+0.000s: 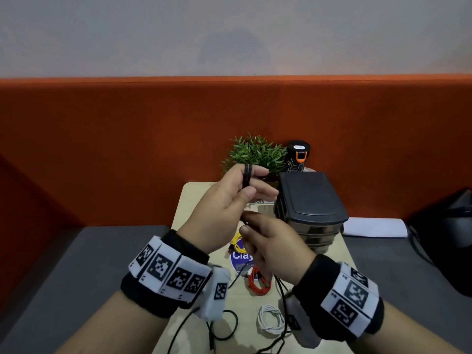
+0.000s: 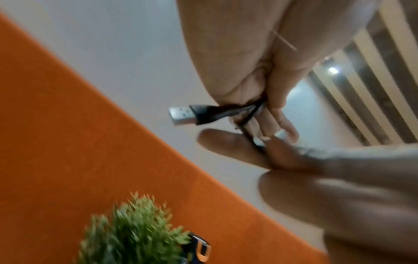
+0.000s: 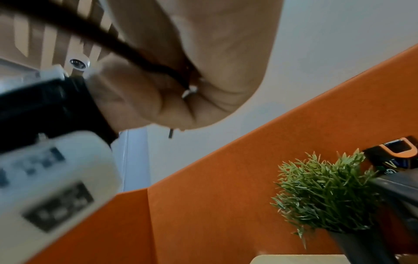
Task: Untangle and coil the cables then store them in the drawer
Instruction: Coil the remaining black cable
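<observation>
My left hand point(image 1: 252, 185) is raised above the small table point(image 1: 189, 200), with turns of a black cable point(image 1: 247, 176) wound round its index finger. In the left wrist view the hand point(image 2: 257, 100) grips those strands, and the cable's USB plug point(image 2: 183, 115) sticks out to the left. Just below, my right hand point(image 1: 246, 223) pinches the same cable point(image 3: 126, 46), whose tail hangs down to the table. A black drawer unit point(image 1: 311, 200) stands to the right of both hands; I cannot tell from here whether a drawer is open.
On the table lie a yellow cable point(image 1: 237, 245), an orange coil point(image 1: 258, 282), a white coil point(image 1: 270, 320) and loose black cable point(image 1: 224, 325). A green plant point(image 1: 255, 152) and a black can point(image 1: 298, 154) stand behind. White paper point(image 1: 375, 227) and a black bag point(image 1: 447, 238) lie right.
</observation>
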Demonstrator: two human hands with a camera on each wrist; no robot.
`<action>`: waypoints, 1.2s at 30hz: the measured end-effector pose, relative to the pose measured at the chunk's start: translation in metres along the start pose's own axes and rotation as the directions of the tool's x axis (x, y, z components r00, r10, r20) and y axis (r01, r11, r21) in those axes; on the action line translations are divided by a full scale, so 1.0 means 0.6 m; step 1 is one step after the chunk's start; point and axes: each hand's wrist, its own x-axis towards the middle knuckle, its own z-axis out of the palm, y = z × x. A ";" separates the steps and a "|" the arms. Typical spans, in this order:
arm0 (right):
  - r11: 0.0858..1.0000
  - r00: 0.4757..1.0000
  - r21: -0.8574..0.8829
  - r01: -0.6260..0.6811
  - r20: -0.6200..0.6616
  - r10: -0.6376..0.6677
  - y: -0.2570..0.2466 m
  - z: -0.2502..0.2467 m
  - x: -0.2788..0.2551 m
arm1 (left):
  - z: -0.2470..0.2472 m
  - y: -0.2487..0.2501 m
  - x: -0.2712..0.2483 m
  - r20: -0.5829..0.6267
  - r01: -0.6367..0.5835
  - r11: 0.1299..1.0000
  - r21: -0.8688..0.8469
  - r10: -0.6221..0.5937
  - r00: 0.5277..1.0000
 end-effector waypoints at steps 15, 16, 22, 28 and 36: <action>0.911 0.874 0.041 0.411 -0.301 -0.381 -0.069 -0.077 -0.008 | 0.012 0.004 -0.024 0.302 0.173 0.919 -0.354 -0.063 0.951; 0.907 0.873 0.077 0.414 -0.315 -0.372 -0.062 -0.073 -0.001 | 0.014 0.008 -0.022 0.287 0.168 0.883 -0.437 -0.040 0.957; 0.979 0.987 0.176 0.103 -0.140 -0.079 -0.018 -0.010 -0.001 | 0.009 0.021 -0.015 -0.010 -0.044 0.808 -0.587 0.047 0.999; 0.990 0.995 -0.109 0.093 0.053 -0.088 -0.008 0.002 -0.033 | -0.017 0.000 -0.018 -0.099 -0.078 0.976 0.205 0.101 0.990; 0.873 0.859 -0.253 0.417 -0.205 -0.469 -0.068 -0.063 -0.032 | -0.006 -0.004 -0.040 0.124 0.098 0.992 -0.080 -0.088 0.988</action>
